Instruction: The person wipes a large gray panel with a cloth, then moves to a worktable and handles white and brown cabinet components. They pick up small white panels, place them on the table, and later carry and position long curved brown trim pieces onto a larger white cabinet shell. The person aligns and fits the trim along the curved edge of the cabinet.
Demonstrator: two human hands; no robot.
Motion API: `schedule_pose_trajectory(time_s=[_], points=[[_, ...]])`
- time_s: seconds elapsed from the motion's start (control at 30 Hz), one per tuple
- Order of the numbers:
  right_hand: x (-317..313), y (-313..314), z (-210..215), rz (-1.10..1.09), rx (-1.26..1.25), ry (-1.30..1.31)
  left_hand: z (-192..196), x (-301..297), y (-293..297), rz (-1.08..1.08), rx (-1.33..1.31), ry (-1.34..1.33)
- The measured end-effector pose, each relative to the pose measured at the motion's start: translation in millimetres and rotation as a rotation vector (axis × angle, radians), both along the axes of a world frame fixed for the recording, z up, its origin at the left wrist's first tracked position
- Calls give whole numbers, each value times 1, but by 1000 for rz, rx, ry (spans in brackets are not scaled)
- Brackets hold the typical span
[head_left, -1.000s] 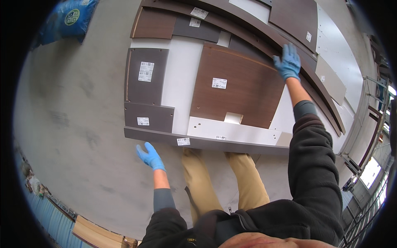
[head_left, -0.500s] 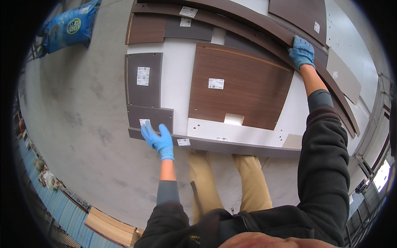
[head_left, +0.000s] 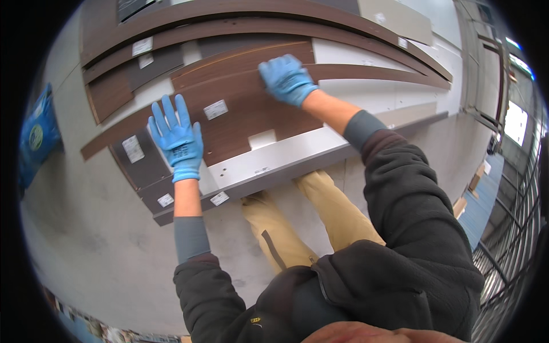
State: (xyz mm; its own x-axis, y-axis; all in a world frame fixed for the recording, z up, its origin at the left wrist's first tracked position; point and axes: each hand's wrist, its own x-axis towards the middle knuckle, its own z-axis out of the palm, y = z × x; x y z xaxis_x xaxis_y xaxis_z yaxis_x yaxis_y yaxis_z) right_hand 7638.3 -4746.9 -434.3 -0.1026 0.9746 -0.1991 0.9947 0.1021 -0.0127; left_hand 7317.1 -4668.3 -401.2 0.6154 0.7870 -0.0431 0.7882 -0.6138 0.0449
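Note:
A long, narrow brown board (head_left: 377, 74) lies slantwise across a wider brown panel (head_left: 229, 134) with a white label and a notch in its near edge. My right hand (head_left: 286, 81), in a blue glove, has its fingers bent over the narrow board's middle. Farther left, my left hand (head_left: 177, 140), also gloved in blue, is spread flat with its fingertips over that board's left part. Whether its palm presses on the board I cannot tell. Below the left hand is a grey panel (head_left: 132, 166) with labels.
Two more long brown boards (head_left: 240, 26) run along the far side. A grey rail (head_left: 297, 168) borders the near edge, just before my legs. A white strip (head_left: 274, 157) with holes lies behind it. A blue sack (head_left: 37, 137) is on the floor at left.
The narrow brown board has come nearer and now crosses the wide panel. My right hand moved left with it; my left hand rose from the grey panel to the board. The view has turned.

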Motion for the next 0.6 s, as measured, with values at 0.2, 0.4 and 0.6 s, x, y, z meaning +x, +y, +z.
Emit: schedule_pose_trajectory(time_s=[0.2, 0.4, 0.6], points=[[-38, -22, 5, 83, 70, 51, -43, 3, 11, -129, -59, 87], [-38, -30, -8, -37, -228, 305, -57, -22, 16, -265, -234, -110], [-37, -38, -27, -12, -145, 390, -66, -30, 21, -193, -477, -196]])
